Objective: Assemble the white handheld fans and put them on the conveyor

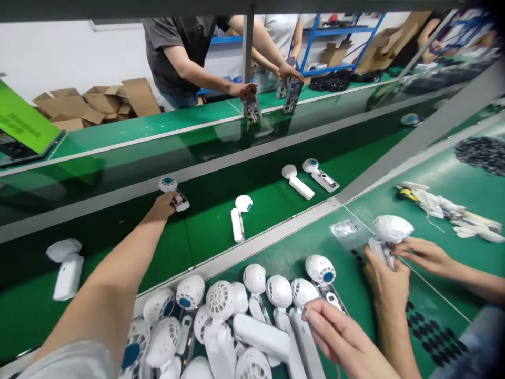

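My left hand [168, 204] reaches over the green conveyor and is closed on a small white fan [181, 202] with a round head and an open handle showing inner parts. At the lower right, my right hand [335, 331] is held above a pile of white fans [262, 336]; thumb and fingertips are pressed together, and a tiny item between them is too small to name. Several more fans lie on the belt, one [237, 223] right of my left hand and another [68, 276] at the far left.
On the right, a co-worker's hands [389, 279] hold a fan near black round pads [432, 331] and white gloves [450, 208]. A metal rail [276, 227] edges the belt, and a slanted post [418, 134] rises there. People stand across the line by cartons [106, 102].
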A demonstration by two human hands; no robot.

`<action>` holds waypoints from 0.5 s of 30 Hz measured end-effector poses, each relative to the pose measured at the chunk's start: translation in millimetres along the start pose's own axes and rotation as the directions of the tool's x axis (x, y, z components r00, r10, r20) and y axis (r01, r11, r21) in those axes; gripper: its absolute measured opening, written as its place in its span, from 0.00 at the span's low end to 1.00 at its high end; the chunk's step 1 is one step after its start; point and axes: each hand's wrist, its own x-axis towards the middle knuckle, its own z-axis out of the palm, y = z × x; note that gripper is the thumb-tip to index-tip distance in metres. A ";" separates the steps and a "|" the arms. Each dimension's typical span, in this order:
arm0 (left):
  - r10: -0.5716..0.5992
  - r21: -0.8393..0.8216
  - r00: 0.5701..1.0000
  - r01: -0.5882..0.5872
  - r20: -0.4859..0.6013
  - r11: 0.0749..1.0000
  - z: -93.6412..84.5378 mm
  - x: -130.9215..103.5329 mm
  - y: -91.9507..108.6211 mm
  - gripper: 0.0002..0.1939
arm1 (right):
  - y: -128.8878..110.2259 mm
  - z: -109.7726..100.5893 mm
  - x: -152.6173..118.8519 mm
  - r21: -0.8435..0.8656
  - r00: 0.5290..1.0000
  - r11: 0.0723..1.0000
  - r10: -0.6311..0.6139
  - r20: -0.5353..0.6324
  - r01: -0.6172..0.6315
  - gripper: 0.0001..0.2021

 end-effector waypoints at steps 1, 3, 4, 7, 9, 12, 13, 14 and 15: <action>-0.050 -0.038 0.999 0.050 0.005 0.998 1.8 -13.8 1.0 0.10 | -3.7 2.3 -1.4 -0.011 0.999 1.000 -0.014 0.028 0.014 0.18; -0.130 -0.095 0.991 0.133 0.039 0.987 6.4 -53.1 4.0 0.09 | -10.8 8.4 -4.5 -0.050 0.993 0.996 -0.063 0.099 0.068 0.16; -0.160 -0.120 0.984 0.170 0.082 0.978 9.4 -77.9 5.5 0.09 | -14.1 12.0 -6.5 -0.069 0.987 0.992 -0.097 0.130 0.106 0.16; -0.249 -0.220 0.924 0.317 0.291 0.922 21.9 -162.7 5.9 0.10 | -21.6 23.6 -15.5 -0.099 0.967 0.974 -0.187 0.171 0.206 0.14; -0.304 -0.246 0.852 0.433 0.426 0.867 32.7 -217.2 0.6 0.13 | -24.3 30.8 -24.5 -0.102 0.958 0.964 -0.225 0.177 0.245 0.12; -0.291 -0.232 0.807 0.457 0.514 0.859 49.1 -281.4 -15.5 0.13 | -26.0 38.6 -41.1 -0.106 0.939 0.943 -0.292 0.182 0.314 0.10; -0.264 -0.237 0.810 0.436 0.524 0.868 53.7 -297.4 -21.7 0.13 | -26.0 40.2 -46.9 -0.106 0.930 0.935 -0.316 0.186 0.339 0.10; -0.234 -0.247 0.816 0.412 0.528 0.877 57.6 -310.8 -27.6 0.13 | -25.8 41.5 -52.7 -0.106 0.922 0.927 -0.336 0.192 0.360 0.09; -0.217 -0.253 0.819 0.398 0.532 0.882 60.9 -321.9 -32.8 0.14 | -25.2 42.3 -58.4 -0.106 0.914 0.920 -0.351 0.201 0.377 0.09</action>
